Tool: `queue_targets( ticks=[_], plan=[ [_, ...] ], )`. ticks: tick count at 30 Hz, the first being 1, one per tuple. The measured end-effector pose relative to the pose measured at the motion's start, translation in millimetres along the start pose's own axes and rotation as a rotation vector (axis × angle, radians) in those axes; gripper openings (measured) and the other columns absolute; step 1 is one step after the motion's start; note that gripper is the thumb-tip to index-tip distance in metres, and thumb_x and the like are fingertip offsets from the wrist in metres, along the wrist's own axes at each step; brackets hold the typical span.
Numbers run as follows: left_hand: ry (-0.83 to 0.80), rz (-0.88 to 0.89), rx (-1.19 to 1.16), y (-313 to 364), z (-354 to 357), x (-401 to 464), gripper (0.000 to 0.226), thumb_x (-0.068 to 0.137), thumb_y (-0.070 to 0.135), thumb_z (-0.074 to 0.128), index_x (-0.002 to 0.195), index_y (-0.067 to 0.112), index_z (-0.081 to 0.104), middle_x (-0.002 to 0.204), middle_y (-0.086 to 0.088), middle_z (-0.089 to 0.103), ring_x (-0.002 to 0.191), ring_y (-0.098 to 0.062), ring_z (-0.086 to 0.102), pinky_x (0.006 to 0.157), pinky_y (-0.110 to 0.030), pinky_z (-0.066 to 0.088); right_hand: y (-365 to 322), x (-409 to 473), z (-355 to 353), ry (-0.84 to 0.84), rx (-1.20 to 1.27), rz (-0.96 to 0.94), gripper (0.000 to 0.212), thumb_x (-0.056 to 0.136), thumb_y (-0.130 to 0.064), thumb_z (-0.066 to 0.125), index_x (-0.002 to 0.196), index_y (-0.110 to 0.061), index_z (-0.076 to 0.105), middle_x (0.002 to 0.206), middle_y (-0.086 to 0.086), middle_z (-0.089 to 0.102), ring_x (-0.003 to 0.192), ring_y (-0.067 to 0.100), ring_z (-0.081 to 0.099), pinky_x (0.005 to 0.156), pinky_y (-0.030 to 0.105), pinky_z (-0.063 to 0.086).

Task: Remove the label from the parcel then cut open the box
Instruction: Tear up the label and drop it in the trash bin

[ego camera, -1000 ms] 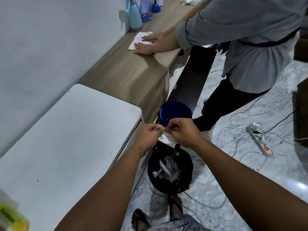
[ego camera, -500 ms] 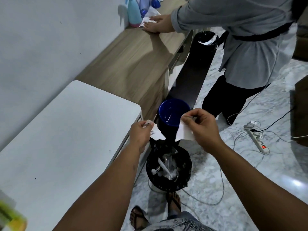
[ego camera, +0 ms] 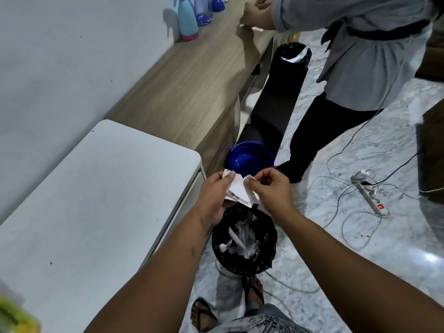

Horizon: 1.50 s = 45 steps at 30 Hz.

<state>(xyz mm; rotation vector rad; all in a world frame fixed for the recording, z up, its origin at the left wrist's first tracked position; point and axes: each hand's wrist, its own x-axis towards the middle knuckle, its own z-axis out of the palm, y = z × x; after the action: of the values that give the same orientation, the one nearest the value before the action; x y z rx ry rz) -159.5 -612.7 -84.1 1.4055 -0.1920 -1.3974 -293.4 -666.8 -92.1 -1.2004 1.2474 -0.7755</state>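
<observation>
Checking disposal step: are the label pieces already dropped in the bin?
No, both the left hand and right hand pinch the torn label above the bin.

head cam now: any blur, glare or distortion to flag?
Head view: wide-angle bowing along the wooden counter edge; glare spot on the marble floor; yellow-green object at bottom left smeared out of focus; both hands, left hand and right hand, and the label pieces sharp.
</observation>
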Motion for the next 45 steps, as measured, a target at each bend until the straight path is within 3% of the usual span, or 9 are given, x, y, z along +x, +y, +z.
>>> queue_targets(
  ticks=[4,11,21,25,29,33,37,41,45],
  plan=[
    [-0.05,0.051,0.037,1.1,-3.6,-1.1,0.035,0.085,0.007,0.077,0.117,0.002,0.063,0.104,-0.017,0.073,0.089,-0.028,0.071,0.077,-0.037,0.059,-2.8,-0.4,-0.3,-0.011,-0.095,-0.04,0.021,0.078,-0.018,0.08,0.089,-0.017,0.061,0.08,0.002,0.066,0.07,0.01,0.062,0.063,0.026,0.055],
    [-0.006,0.144,0.092,5.5,-5.4,-5.0,0.012,0.091,0.001,0.069,0.1,0.009,0.07,0.085,-0.006,0.078,0.076,-0.02,0.076,0.063,-0.028,0.059,-7.3,5.8,-5.5,-0.252,-0.193,-0.031,0.008,0.085,-0.025,0.073,0.089,-0.018,0.073,0.082,0.001,0.075,0.078,0.017,0.071,0.072,0.036,0.058],
    [-0.052,0.294,0.595,7.2,-14.5,-0.4,0.007,0.086,0.02,0.079,0.093,0.019,0.08,0.079,0.011,0.076,0.077,0.003,0.07,0.068,-0.01,0.051,-8.0,6.5,-8.0,-0.3,-0.5,-0.229,0.004,0.089,-0.023,0.069,0.086,-0.02,0.071,0.075,-0.006,0.07,0.066,0.005,0.061,0.053,0.01,0.042],
    [0.01,0.232,0.438,3.0,-9.7,2.7,0.004,0.088,0.017,0.078,0.09,0.018,0.08,0.087,0.0,0.079,0.081,-0.011,0.074,0.076,-0.021,0.058,-8.4,7.6,-6.5,-0.243,-0.545,-0.372,0.007,0.087,-0.018,0.068,0.081,-0.021,0.07,0.071,-0.007,0.068,0.065,0.004,0.061,0.056,0.017,0.045],
    [0.02,0.068,0.159,-0.9,-1.6,5.5,0.007,0.089,0.011,0.075,0.095,0.009,0.077,0.087,-0.011,0.078,0.074,-0.019,0.074,0.066,-0.029,0.059,-8.1,6.7,-8.4,-0.175,-0.631,-0.567,0.008,0.083,-0.01,0.068,0.08,-0.018,0.067,0.075,-0.007,0.065,0.07,0.007,0.06,0.061,0.029,0.05],
    [0.123,0.045,0.192,-3.2,1.1,11.1,0.003,0.088,0.016,0.077,0.089,0.014,0.077,0.083,-0.008,0.078,0.07,-0.017,0.074,0.063,-0.028,0.058,-6.3,0.6,-11.8,-0.186,-0.619,-0.675,0.011,0.081,-0.006,0.07,0.085,-0.015,0.066,0.08,-0.006,0.066,0.073,0.008,0.06,0.064,0.029,0.051],
    [0.195,0.072,0.293,-5.9,-5.0,15.2,0.004,0.087,0.019,0.079,0.087,0.016,0.079,0.08,-0.005,0.077,0.059,-0.009,0.069,0.052,-0.02,0.05,-13.9,-7.6,-15.1,-0.182,-0.461,-0.601,0.01,0.085,-0.007,0.07,0.086,-0.016,0.066,0.08,-0.007,0.066,0.074,0.007,0.06,0.063,0.02,0.049],
    [0.251,0.098,0.286,-10.0,-16.5,12.0,0.006,0.09,0.01,0.075,0.094,0.005,0.075,0.077,-0.009,0.072,0.05,-0.003,0.066,0.044,-0.015,0.046,-29.4,-3.6,-23.9,-0.078,-0.108,-0.357,0.006,0.091,-0.011,0.065,0.085,-0.014,0.065,0.077,-0.003,0.065,0.071,0.01,0.06,0.064,0.026,0.049],
    [0.187,0.072,0.23,-14.8,-12.3,12.2,0.012,0.093,0.026,0.071,0.099,0.018,0.078,0.098,-0.006,0.078,0.093,-0.025,0.075,0.083,-0.041,0.062,-23.8,10.2,-24.7,-0.17,0.018,-0.088,0.003,0.091,-0.011,0.066,0.089,-0.01,0.067,0.087,0.012,0.07,0.078,0.02,0.065,0.07,0.036,0.053]
  ],
)
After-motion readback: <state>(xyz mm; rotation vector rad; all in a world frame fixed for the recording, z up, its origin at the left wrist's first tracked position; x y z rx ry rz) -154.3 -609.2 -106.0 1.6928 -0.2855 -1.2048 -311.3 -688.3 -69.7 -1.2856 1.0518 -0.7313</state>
